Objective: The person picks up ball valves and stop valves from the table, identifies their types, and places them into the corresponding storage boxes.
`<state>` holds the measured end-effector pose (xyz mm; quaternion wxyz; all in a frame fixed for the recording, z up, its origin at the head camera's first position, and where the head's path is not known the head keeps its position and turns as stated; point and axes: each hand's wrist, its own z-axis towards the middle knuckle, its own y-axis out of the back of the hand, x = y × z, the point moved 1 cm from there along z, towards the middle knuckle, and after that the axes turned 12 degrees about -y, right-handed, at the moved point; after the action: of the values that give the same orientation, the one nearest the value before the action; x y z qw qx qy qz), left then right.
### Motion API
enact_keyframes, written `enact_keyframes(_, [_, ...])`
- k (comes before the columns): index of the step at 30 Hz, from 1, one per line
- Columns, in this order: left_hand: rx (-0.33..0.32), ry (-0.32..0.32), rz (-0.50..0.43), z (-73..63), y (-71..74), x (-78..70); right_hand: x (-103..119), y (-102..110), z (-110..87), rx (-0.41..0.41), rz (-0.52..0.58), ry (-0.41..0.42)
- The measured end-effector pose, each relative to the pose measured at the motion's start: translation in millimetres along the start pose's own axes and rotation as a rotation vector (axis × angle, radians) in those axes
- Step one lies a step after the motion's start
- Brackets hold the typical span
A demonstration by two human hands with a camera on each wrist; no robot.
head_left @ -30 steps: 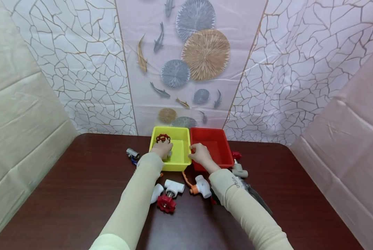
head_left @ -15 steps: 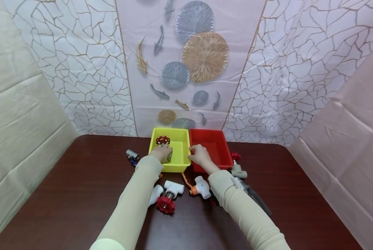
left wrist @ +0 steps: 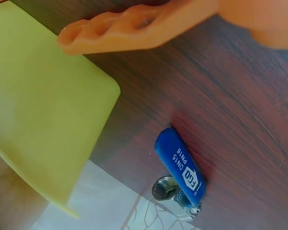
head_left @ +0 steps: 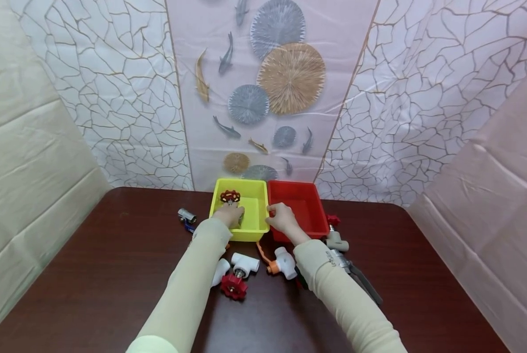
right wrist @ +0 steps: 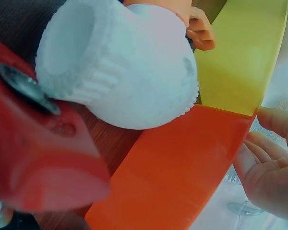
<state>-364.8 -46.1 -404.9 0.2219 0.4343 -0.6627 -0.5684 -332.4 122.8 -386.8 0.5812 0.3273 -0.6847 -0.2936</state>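
Observation:
My left hand is inside the yellow bin, over the body of a metal gate valve with a red handwheel. The handwheel shows just beyond the knuckles. A bit of metal shows beside the fingers, whose grip is mostly hidden from above. In the left wrist view the hand is a blur behind the bin's wall. My right hand is at the rim where the yellow bin meets the red bin. Its fingers are loosely bent, with a gap between thumb and forefinger.
Before the bins lie a white tee valve with red handwheel, a white valve with orange handle and a white fitting. A blue-lever ball valve is at left. A grey valve and a dark-handled tool are at right.
My left hand has drawn back slightly toward the bin's near side, and more of the metal valve's stem shows below the red handwheel. My right hand has stayed at the shared rim.

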Motion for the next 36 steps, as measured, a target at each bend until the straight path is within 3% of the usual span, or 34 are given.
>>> enact_keyframes(8, [-0.018,-0.045,0.124,2.6,0.3,3.3,1.4,0.0,-0.1,-0.005,0.001,-0.004])
enact_keyframes(16, [0.008,-0.088,0.097,-8.5,9.1,0.7,2.8,0.9,0.3,-0.008,-0.011,0.002])
enact_keyframes(36, [-0.136,-0.177,0.087,-24.4,4.6,2.1,0.9,0.7,-0.9,0.003,0.007,-0.018])
